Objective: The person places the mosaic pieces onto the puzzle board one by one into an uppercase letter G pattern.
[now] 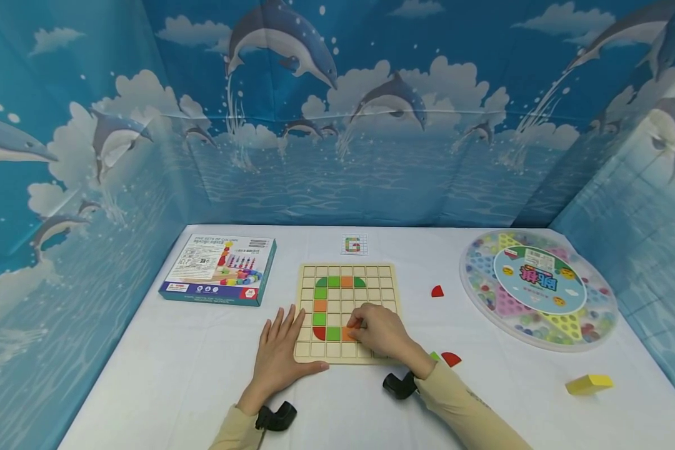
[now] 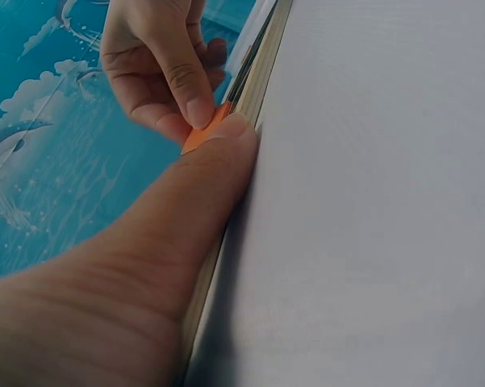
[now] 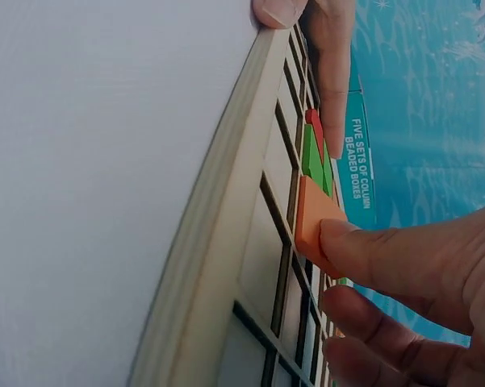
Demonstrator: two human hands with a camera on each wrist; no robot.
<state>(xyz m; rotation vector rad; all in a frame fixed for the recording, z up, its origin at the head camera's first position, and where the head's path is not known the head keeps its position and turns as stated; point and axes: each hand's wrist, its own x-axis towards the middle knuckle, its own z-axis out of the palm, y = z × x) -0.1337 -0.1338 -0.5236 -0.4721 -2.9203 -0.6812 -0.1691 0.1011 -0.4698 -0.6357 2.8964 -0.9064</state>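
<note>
My right hand point(image 1: 381, 330) pinches an orange square tile point(image 3: 316, 230) between thumb and fingers, low over the bottom row of a wooden grid board point(image 1: 345, 306). Beside that tile lie a green square tile point(image 1: 333, 334) and a red quarter-round tile point(image 1: 319, 334). Up the left column run green point(image 1: 319, 319) and orange point(image 1: 320, 305) squares; the top row has green quarter-rounds point(image 1: 359, 282) at both ends, with a green and an orange square between. My left hand point(image 1: 281, 350) rests at the board's lower left corner, fingers spread along its left side, thumb at the front edge.
Behind the board lies a small card point(image 1: 354, 245) printed with a G pattern. Red quarter-rounds point(image 1: 437, 291) and a partly hidden green piece point(image 1: 435, 356) lie to the right. A boxed set point(image 1: 219, 269) is left; a round marble game point(image 1: 540, 279) and yellow block point(image 1: 589, 384) are right.
</note>
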